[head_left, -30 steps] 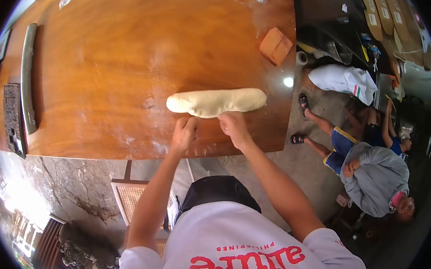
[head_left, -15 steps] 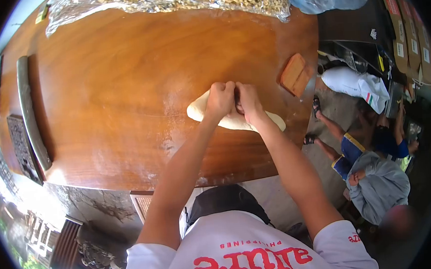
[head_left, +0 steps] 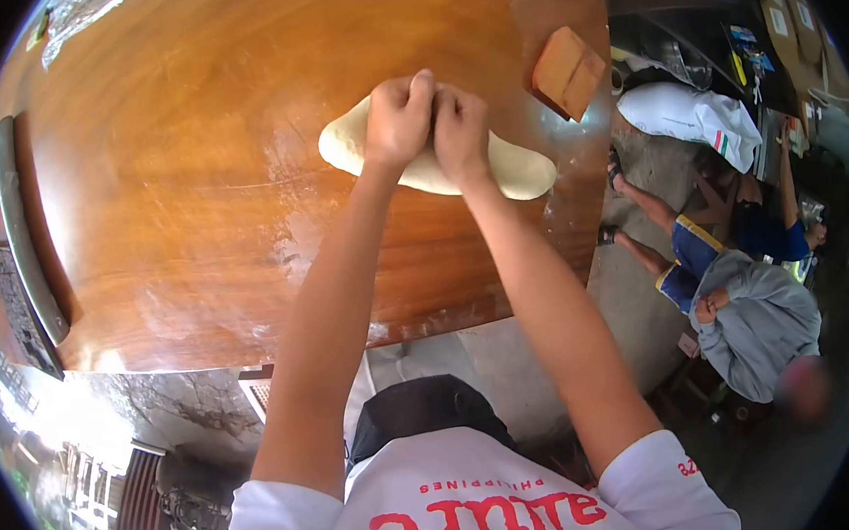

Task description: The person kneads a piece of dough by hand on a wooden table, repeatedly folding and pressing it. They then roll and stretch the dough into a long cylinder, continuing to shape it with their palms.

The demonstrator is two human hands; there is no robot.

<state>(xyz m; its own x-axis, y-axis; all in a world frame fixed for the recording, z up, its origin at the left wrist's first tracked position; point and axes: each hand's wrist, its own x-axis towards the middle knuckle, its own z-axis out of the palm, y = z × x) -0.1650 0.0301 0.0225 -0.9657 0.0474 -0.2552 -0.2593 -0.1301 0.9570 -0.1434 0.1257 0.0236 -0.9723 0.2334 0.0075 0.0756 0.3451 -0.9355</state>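
A long roll of pale dough (head_left: 521,168) lies slantwise across the wooden tabletop, its two rounded ends showing on either side of my hands. My left hand (head_left: 399,124) is closed with curled fingers on the middle of the dough, thumb uppermost. Right beside it, my right hand (head_left: 460,134) is also closed, its knuckles almost touching the left. Both hands press down into the dough, and their fingertips are hidden. Smears of flour mark the wood to the left of the dough.
A small wooden block (head_left: 569,73) rests near the right edge of the table (head_left: 192,183). A long grey tube (head_left: 27,234) and a dark carved panel (head_left: 24,308) lie at the left edge. Clear plastic (head_left: 83,21) shows far left. A person in a grey hoodie (head_left: 758,320) sits at right.
The view has tilted, so the bag at the back has mostly left the frame. My hands and the dough appear higher and farther forward, arms straighter, and the dough looks thicker at its ends.
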